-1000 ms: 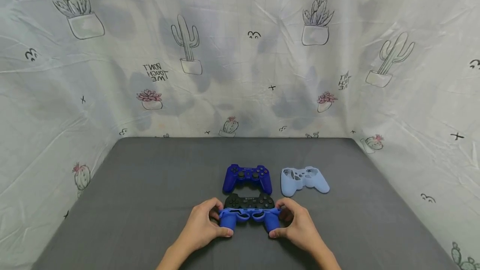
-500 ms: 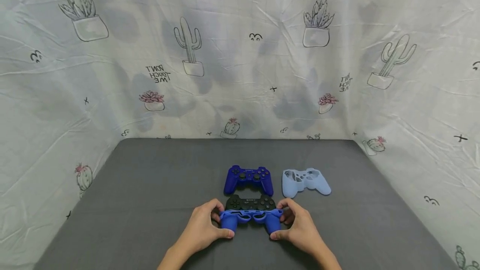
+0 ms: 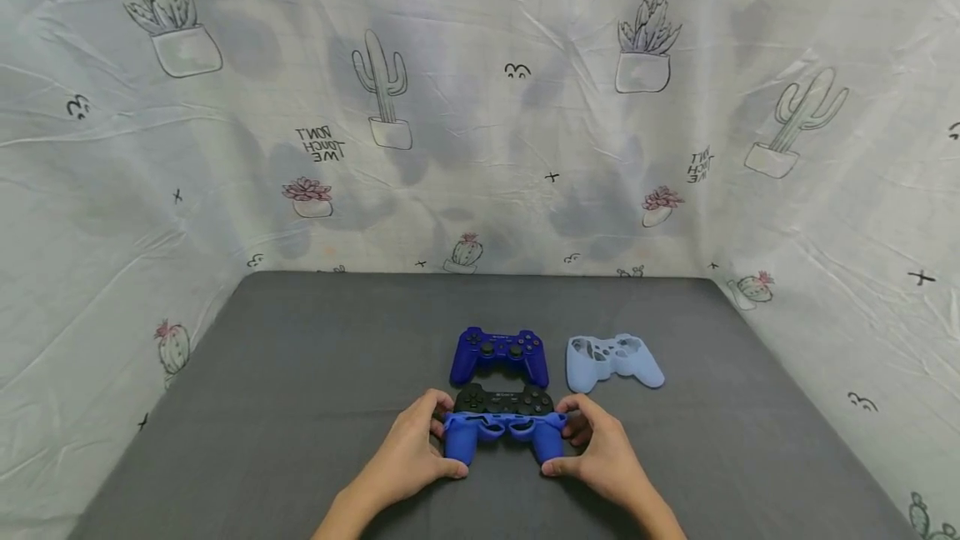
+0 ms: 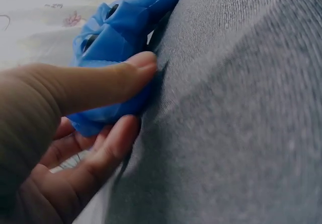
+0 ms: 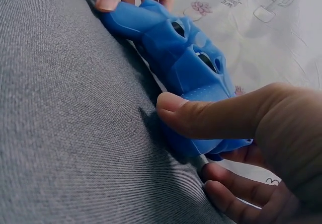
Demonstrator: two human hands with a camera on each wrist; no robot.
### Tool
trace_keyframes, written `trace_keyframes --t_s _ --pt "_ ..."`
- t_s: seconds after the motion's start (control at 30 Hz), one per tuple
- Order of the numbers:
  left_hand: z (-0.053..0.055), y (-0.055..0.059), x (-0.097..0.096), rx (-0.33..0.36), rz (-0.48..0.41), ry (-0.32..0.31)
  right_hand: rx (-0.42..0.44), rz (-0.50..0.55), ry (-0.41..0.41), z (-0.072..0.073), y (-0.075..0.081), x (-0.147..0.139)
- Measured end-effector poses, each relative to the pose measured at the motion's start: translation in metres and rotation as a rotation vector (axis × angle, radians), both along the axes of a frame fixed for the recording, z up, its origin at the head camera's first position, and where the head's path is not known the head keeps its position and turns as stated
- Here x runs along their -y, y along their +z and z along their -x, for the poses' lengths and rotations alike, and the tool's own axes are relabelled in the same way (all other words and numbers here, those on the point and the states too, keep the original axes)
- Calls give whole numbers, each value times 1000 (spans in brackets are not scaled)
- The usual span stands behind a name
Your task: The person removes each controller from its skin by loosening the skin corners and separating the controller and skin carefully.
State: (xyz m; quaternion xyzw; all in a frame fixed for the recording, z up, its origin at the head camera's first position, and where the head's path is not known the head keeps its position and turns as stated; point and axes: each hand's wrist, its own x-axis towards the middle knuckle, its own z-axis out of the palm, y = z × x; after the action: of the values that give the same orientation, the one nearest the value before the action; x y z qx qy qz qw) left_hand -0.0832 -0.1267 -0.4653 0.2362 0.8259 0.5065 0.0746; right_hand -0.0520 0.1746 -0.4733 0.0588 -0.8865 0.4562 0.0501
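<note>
A black game controller point(image 3: 502, 400) sits partly inside a blue silicone sleeve point(image 3: 461, 440), its upper face with buttons bare and both grips covered. My left hand point(image 3: 411, 450) pinches the left grip, thumb on the near end and fingers at the outer upper corner. On the opposite grip, my right hand point(image 3: 597, 450) holds in the same way. In the left wrist view the blue sleeve point(image 4: 113, 38) looks creased between thumb and fingers, close to the cloth. Dark bits of controller show through openings of the sleeve point(image 5: 188, 58) in the right wrist view.
Just beyond lies a dark blue controller point(image 3: 500, 354), almost touching the black one. To its right rests a pale blue silicone sleeve point(image 3: 611, 361). Grey cloth covers the table point(image 3: 315, 340), with a printed white curtain point(image 3: 450, 107) behind and at both sides.
The blue sleeve's top edge sits slightly higher on the black controller's face than before, and both hands keep their hold. The whole head view has shifted slightly.
</note>
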Motion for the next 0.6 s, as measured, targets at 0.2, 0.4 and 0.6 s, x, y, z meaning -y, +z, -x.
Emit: trace_keyframes --t_s 0.2,0.4,0.6 --pt "0 2 2 -34 -23 1 37 97 -15 1 0 1" --pt "1 2 3 -30 -8 1 -18 84 17 0 -1 2" --pt "1 0 6 -55 38 -12 -44 115 -5 0 -3 4"
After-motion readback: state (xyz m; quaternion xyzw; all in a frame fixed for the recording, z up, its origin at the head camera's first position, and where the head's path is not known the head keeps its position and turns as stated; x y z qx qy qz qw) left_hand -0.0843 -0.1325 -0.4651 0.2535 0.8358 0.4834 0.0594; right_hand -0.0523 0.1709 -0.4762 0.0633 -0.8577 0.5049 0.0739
